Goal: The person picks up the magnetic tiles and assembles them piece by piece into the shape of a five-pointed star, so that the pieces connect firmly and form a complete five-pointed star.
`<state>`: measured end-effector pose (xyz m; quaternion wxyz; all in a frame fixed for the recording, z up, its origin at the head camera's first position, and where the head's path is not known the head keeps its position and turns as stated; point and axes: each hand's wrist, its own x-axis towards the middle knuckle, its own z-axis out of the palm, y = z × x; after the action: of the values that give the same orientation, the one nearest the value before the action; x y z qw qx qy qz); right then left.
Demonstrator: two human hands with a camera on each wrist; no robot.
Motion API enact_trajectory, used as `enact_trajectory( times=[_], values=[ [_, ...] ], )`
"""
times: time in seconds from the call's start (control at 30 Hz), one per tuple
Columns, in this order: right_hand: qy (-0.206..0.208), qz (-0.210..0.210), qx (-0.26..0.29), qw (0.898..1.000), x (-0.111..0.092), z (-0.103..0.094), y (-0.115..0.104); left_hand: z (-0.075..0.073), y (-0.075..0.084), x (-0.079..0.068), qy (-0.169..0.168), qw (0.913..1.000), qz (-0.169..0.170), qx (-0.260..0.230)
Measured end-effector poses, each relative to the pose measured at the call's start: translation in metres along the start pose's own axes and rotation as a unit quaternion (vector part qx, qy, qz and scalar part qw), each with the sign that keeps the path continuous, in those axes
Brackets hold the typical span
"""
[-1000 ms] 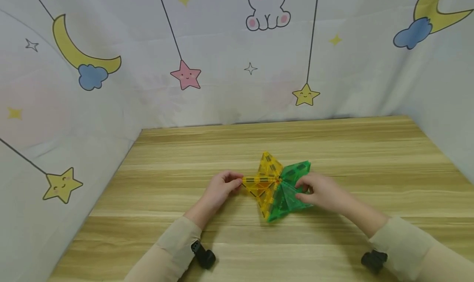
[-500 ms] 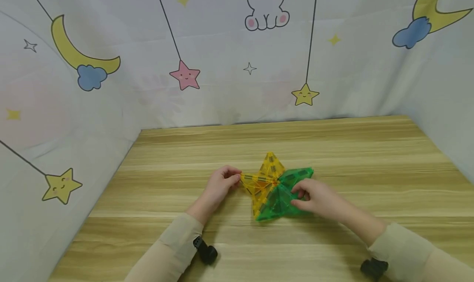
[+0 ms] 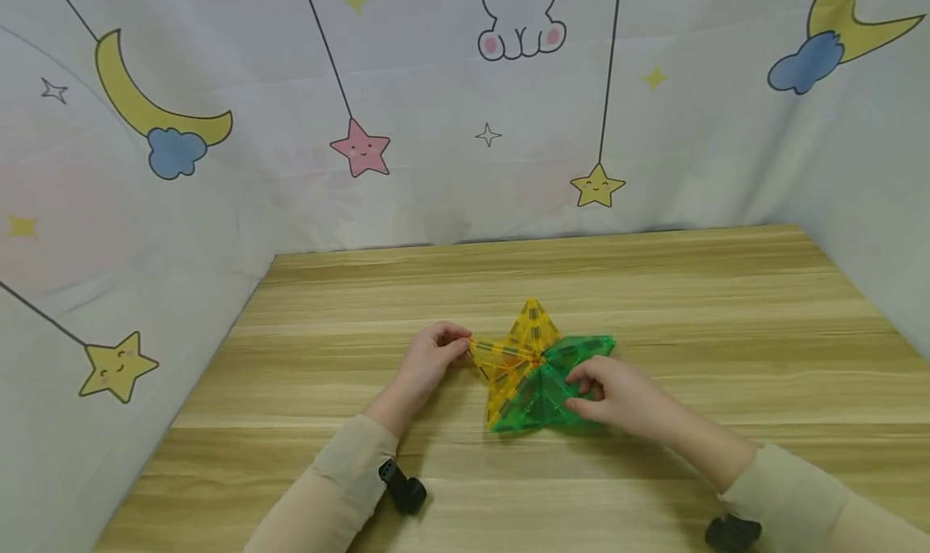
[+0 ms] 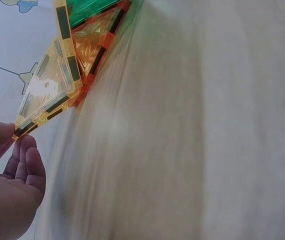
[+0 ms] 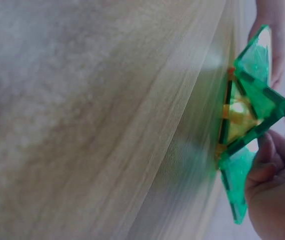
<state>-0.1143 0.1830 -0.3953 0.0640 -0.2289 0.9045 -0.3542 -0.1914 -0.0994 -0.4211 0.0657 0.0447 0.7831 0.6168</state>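
Observation:
A star-shaped build of see-through magnetic tiles (image 3: 534,391) is at the middle of the table, yellow on the left and back, green on the right and front. My left hand (image 3: 429,363) pinches the tip of its left yellow point between thumb and finger. In the left wrist view this yellow point (image 4: 47,85) rises at a slant from an orange part at the base. My right hand (image 3: 617,395) pinches a green point on the right. The pinched green tip (image 5: 277,107) shows in the right wrist view, while in the head view my fingers partly cover it.
The wood-grain table (image 3: 327,311) extends around the star on all sides. Behind it hangs a pale printed cloth (image 3: 436,182) with moons and stars, which also runs along the left and right sides. A black wrist camera (image 3: 405,488) sits at my left cuff.
The star has turned clockwise: its front yellow point swung left, its right green tip came slightly nearer. Both hands kept their pinch; the right moved slightly left, the left slightly up.

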Motion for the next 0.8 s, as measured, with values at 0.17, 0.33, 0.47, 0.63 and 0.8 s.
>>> enact_trajectory(
  times=[0.17, 0.33, 0.47, 0.63, 0.8],
  values=[
    [0.033, -0.018, 0.019, 0.999, 0.004, -0.008, 0.010, -0.001, 0.000, 0.000, 0.001, 1.0000, 0.003, 0.007],
    [0.086, 0.002, -0.003, 0.996, 0.010, -0.022, 0.029, -0.001, 0.000, 0.000, -0.005, 1.0000, -0.002, 0.003],
    [0.094, 0.035, -0.004, 0.995, 0.012, -0.030, 0.043, -0.001, 0.001, -0.001, -0.002, 1.0000, -0.001, 0.001],
    [0.067, 0.069, 0.024, 0.995, 0.014, -0.035, 0.052, 0.000, 0.003, -0.002, 0.003, 1.0000, -0.002, 0.001],
    [0.055, 0.081, 0.035, 0.995, 0.015, -0.034, 0.055, 0.000, 0.004, -0.002, -0.001, 0.9999, -0.003, 0.010]
  ],
)
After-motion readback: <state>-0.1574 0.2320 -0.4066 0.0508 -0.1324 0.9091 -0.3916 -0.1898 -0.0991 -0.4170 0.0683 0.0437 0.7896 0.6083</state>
